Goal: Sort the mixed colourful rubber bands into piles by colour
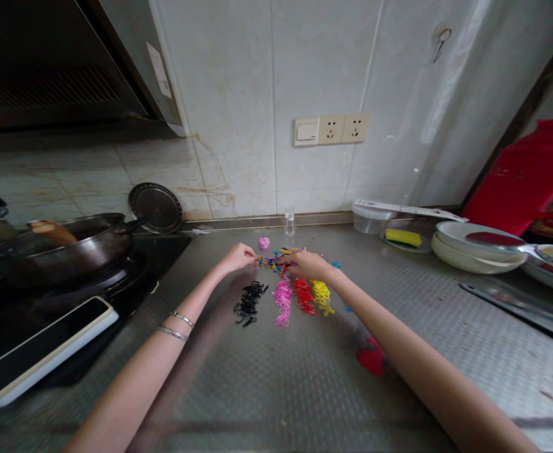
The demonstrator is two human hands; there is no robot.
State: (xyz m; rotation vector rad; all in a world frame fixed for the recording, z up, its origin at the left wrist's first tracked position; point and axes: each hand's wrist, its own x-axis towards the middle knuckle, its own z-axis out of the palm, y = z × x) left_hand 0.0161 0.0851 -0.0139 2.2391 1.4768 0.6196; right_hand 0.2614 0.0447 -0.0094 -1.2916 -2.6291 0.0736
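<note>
Small coloured bands lie on the metal counter (238,390). A mixed heap (272,262) sits between my hands. Nearer to me are separate piles: black (250,303), pink (282,302), red (304,296) and yellow (322,297). My left hand (241,257) is at the heap's left edge, thumb and fingertips pressed together; what they hold, if anything, is too small to name. My right hand (309,265) reaches over the heap's right side, palm down, its fingertips too small and partly hidden to read. Some blue bands show beside my right wrist.
A pink ball-like item (263,243) and a small clear bottle (289,223) stand behind the heap. A pan (82,248) and a white-edged device (54,352) are left. Bowls (474,255), a yellow sponge (403,237) and a knife (516,305) lie right. A red item (370,360) is near my right forearm.
</note>
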